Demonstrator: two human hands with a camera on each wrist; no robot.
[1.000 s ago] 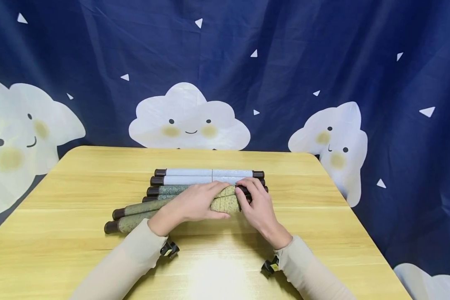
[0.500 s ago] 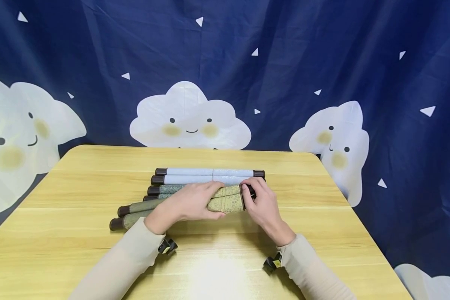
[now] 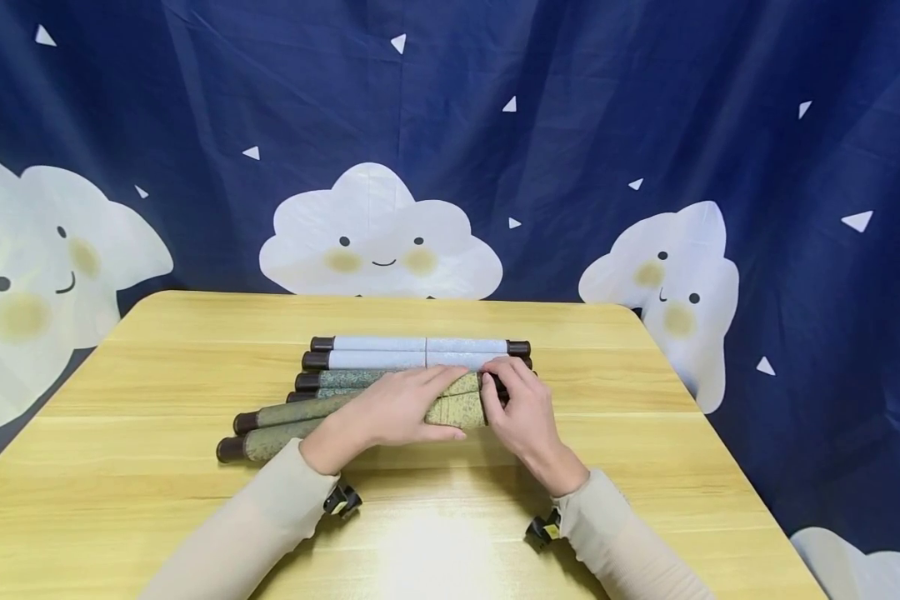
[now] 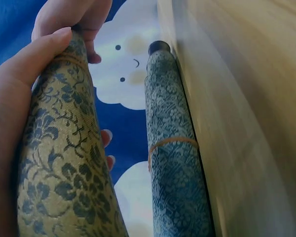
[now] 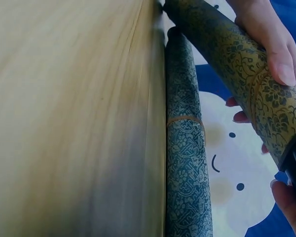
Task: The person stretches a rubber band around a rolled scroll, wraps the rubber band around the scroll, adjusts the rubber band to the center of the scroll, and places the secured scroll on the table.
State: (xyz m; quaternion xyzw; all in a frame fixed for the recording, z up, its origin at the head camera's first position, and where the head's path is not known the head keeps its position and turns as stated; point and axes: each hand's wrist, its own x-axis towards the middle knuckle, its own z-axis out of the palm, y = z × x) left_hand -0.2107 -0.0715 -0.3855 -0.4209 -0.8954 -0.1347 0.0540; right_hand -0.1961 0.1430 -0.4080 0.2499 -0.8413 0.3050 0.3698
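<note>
A yellow-green floral brocade scroll (image 3: 292,414), rolled as two side-by-side rolls with dark end knobs, is tilted, its right part raised off the table. My left hand (image 3: 390,408) grips it right of its middle, thumb on the near side, next to a thin tan band (image 5: 257,98). At the right end my right hand (image 3: 523,412) holds the dark end knobs, fingers curled over them. Behind lies a blue-green patterned scroll (image 4: 175,163) with a tan band, partly hidden by my hands in the head view.
A pale blue-white scroll (image 3: 378,359) with dark ends and a thin band lies farthest back, parallel to the blue-green one. All are on a light wooden table (image 3: 615,367). A dark blue curtain (image 3: 570,83) with cloud faces hangs behind the table.
The yellow-green scroll has shifted slightly right. My left hand slid a little left along it, then back right. My right hand moved slightly right with the end knobs.
</note>
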